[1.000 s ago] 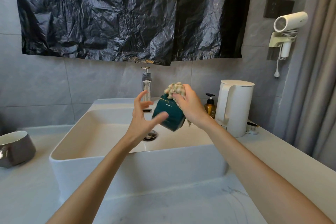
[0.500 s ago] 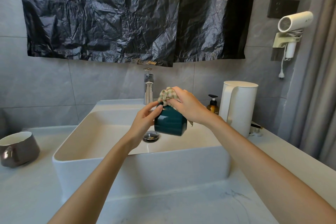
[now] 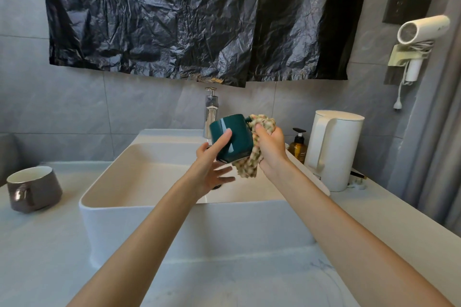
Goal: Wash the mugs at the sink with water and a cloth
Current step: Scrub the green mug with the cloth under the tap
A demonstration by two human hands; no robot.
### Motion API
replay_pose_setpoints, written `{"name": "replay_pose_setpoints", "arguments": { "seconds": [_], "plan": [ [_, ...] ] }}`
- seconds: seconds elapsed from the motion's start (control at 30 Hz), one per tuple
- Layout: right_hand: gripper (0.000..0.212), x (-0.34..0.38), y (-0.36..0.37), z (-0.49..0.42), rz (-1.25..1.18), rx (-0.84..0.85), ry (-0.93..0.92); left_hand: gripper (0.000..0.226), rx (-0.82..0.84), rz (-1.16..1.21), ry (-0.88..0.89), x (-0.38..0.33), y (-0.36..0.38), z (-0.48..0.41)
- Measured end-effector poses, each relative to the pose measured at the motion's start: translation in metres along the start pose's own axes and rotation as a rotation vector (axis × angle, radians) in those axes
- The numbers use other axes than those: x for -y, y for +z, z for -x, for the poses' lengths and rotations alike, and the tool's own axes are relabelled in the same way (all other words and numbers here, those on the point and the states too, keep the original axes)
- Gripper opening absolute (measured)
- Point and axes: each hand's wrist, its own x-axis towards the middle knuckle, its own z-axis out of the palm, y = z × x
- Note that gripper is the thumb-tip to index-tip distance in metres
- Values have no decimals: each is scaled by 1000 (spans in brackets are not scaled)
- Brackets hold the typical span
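Observation:
A dark green mug (image 3: 237,137) is held tilted above the white sink (image 3: 139,207), its base turned up and to the left. My left hand (image 3: 212,164) lays its straight thumb on the mug's side, with its fingers spread under the lower edge. My right hand (image 3: 272,149) grips a beige checked cloth (image 3: 249,167) against the mug's right side, and the cloth hangs below. The mug's handle is hidden by the cloth. A second, grey-brown mug (image 3: 33,192) stands upright on the counter at the far left. No water shows at the chrome faucet (image 3: 211,109).
A white kettle (image 3: 334,149) and an amber pump bottle (image 3: 298,147) stand right of the sink. A hair dryer (image 3: 421,30) hangs on the right wall beside a grey curtain (image 3: 444,157). Black plastic sheeting (image 3: 187,20) covers the wall above the faucet.
The mug has tipped from upright to base-up. The cloth moved from the mug's top to its right side. My left hand shifted from the rim to the side and underside.

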Motion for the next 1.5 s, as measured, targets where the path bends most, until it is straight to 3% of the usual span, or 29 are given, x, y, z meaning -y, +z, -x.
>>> {"name": "replay_pose_setpoints", "arguments": {
  "seconds": [0.1,0.17,0.3,0.37,0.47,0.6,0.7,0.8,0.9,1.13,1.27,1.4,1.5],
  "plan": [
    [29,0,1,7,-96,52,39,79,25,172,45,-2,6,-3],
    [31,3,-2,7,-72,106,44,61,-4,148,73,-6,7,-3],
    [38,11,-20,2,376,210,-43,57,-51,95,-1,-10,-8,-6],
    [32,18,-29,1,506,177,-195,60,-47,94,-21,-12,-14,-4],
    [46,27,-41,2,634,157,-407,61,-41,49,-9,-12,-21,0],
    [32,31,-39,7,766,428,-145,56,-4,-51,-10,-18,-26,3],
    [33,30,-41,9,866,522,-26,51,49,-137,-35,-24,-26,7],
    [27,24,-39,9,841,544,-56,63,62,-179,-64,-27,-29,8],
    [28,15,-31,11,713,435,-100,66,56,-125,-60,-27,-27,8],
    [38,3,-12,19,563,172,-122,68,3,305,-92,-26,-24,4],
    [25,-7,-5,24,486,93,-166,61,77,386,-104,-23,-12,9],
    [21,-12,-7,38,491,166,-354,71,58,490,-23,-18,-5,8],
    [30,-11,-14,40,603,302,-372,65,91,606,23,-14,-9,8]
  ]
}}
